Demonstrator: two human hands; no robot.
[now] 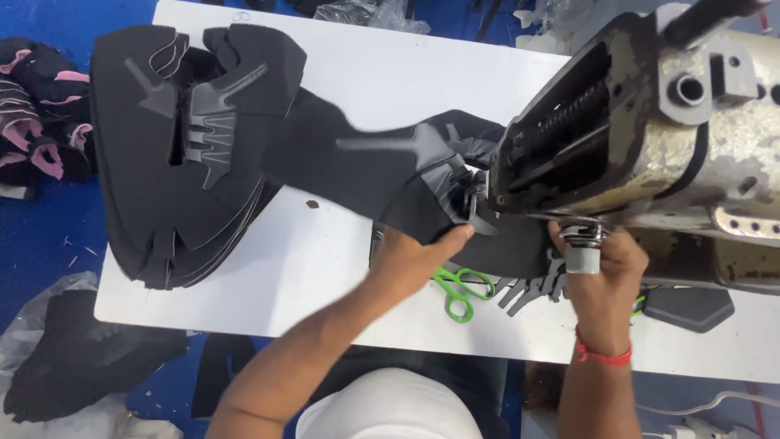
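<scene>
A white surface [341, 260] carries the work. At nine to ten o'clock on it lies a stack of black cut fabric pieces [175, 154] with grey overlays. Toward three o'clock stands a worn metal sewing machine [650, 130], a black fabric piece [390, 171] lying at its foot. Green-handled scissors [457, 291] lie near six o'clock, and a dark grey pad [689, 307] at four o'clock.

We see a black shoe upper [455, 195] with grey overlays on a white desk [325, 268]. Green scissors [457, 289] lie beside our left grip [410, 256]; a red thread band [603, 354] circles our right wrist.
</scene>
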